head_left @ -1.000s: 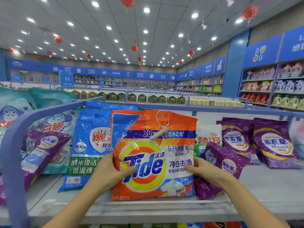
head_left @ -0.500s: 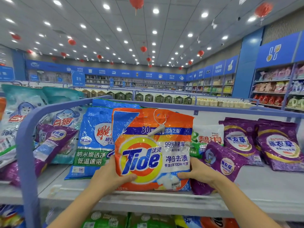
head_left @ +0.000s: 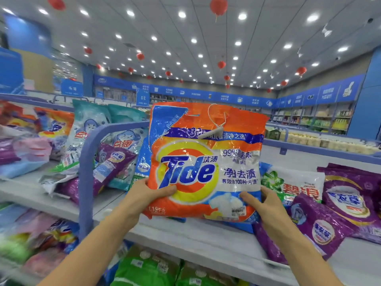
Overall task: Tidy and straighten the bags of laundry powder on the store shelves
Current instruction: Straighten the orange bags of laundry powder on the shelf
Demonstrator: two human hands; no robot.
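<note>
An orange Tide bag [head_left: 206,159] is held upright above the grey top shelf [head_left: 206,240]. My left hand [head_left: 144,199] grips its lower left edge, thumb across the front. My right hand [head_left: 266,205] grips its lower right corner, thumb on the front. A white tag on a cord hangs near the bag's top. Behind the Tide bag lies a blue bag [head_left: 142,159], mostly hidden. To the right lie a white and green bag [head_left: 294,182] and purple bags [head_left: 321,228].
A blue rail [head_left: 86,162] divides the shelf on the left; beyond it lie teal bags [head_left: 90,124], a purple bag [head_left: 111,162] and more orange bags. Green bags [head_left: 148,267] fill the shelf below. Wall shelving runs along the back and right.
Both hands have lifted the Tide bag off the shelf and stood it upright. The view has swung left, so the bags left of the rail now show more.
</note>
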